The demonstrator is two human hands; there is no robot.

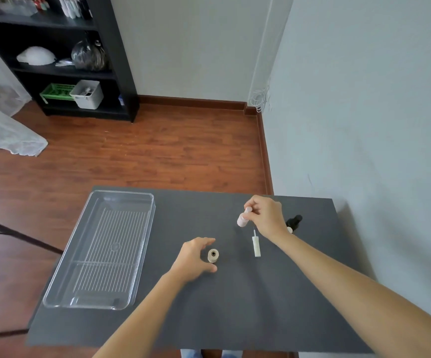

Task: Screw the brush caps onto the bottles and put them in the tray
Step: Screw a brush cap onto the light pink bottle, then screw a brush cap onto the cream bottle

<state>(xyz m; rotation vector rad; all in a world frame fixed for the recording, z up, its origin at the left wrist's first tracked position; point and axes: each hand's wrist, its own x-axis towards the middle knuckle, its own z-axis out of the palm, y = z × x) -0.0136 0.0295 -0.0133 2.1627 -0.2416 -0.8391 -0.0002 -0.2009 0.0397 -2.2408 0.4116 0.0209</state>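
The right hand's grip is pinched on the pink bottle, the left hand is cupped, unclosed, around the uncapped beige bottle, which could be toppled, with the tray well apart.

Soft even daylight — wide-angle edge distortion

1. The table top is a flat dark grey.
2. The tray is clear plastic with fine parallel ridges along its floor.
3. The open bottle is pale beige with a dark mouth.
4. The bottle at the right hand is soft pink.
5. The brush cap lying flat is white.
6. Another bottle is black.
7. The floor is reddish-brown wood grain.
8. The shelf unit is black, holding a green basket.
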